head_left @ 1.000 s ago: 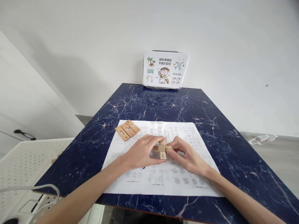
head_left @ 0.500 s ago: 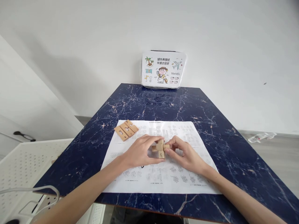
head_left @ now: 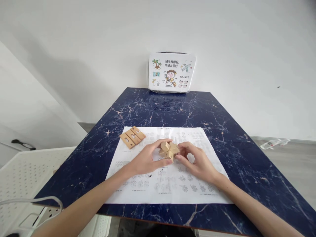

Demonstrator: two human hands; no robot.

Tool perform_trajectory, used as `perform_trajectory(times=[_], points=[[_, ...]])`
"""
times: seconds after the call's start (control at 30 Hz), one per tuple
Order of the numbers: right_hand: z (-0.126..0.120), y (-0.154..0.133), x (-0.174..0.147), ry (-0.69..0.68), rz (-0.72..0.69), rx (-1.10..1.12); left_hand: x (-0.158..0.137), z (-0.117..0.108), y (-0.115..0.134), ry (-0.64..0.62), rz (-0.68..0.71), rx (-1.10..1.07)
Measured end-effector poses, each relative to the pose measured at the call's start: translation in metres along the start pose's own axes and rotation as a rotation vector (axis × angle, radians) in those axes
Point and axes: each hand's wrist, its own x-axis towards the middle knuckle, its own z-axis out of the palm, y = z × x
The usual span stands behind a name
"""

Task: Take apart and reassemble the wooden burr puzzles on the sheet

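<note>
A wooden burr puzzle point(head_left: 169, 149) of interlocked pale blocks is held above the printed sheet point(head_left: 170, 194), with dark marks on its near faces. My left hand point(head_left: 145, 159) grips it from the left, thumb along the near side and fingers around the far side. From the right, my right hand point(head_left: 195, 161) has its thumb and curled fingertips at the puzzle's right edge. Three flat wooden pieces point(head_left: 130, 142) with cut-out notches and written numbers lie side by side at the sheet's upper left corner.
The sheet lies on a dark blue marbled table point(head_left: 177, 115). A white case point(head_left: 172, 73) with cartoon pictures stands against the wall at the table's back. On the left are a white perforated surface point(head_left: 27, 168) and a white cable point(head_left: 46, 198). Clear plastic packaging point(head_left: 274, 143) lies beyond the right edge.
The puzzle has been turned, so its crossed, angled ends now face up. My right fingers have shifted from a protruding block to the puzzle's right edge. The flat pieces stay put.
</note>
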Motion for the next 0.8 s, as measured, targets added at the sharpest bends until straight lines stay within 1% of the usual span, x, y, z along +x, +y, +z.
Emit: perform_trajectory(times=[0.1,0.2,0.27,0.37,0.4,0.47,0.57,0.67,0.73,0.8], points=[[-0.001,-0.002,0.001,-0.023,0.001,0.0,0.0,0.001,0.0,-0.028,-0.006,-0.048],[-0.001,-0.003,0.0,-0.051,0.003,-0.007,0.0,0.002,-0.003,-0.005,0.022,-0.039],[-0.001,-0.003,0.0,-0.032,0.011,-0.002,0.0,0.003,-0.005,0.033,0.039,0.004],[-0.003,-0.004,0.001,0.008,0.051,0.019,0.001,0.004,-0.007,0.129,0.046,0.097],[-0.003,-0.005,0.002,-0.007,0.072,0.03,0.001,0.005,-0.008,0.162,0.049,0.127],[-0.004,-0.008,0.005,-0.085,0.113,0.056,0.001,0.005,-0.01,0.217,0.065,0.183],[-0.001,-0.013,0.008,-0.206,0.14,0.094,0.0,0.007,-0.014,0.255,0.133,0.257],[0.004,-0.014,0.009,-0.215,0.134,0.099,-0.001,0.009,-0.016,0.229,0.201,0.288],[0.005,-0.012,0.008,-0.166,0.138,0.077,-0.001,0.01,-0.016,0.198,0.198,0.268],[0.005,-0.008,0.007,-0.107,0.15,0.047,0.0,0.009,-0.014,0.174,0.162,0.214]])
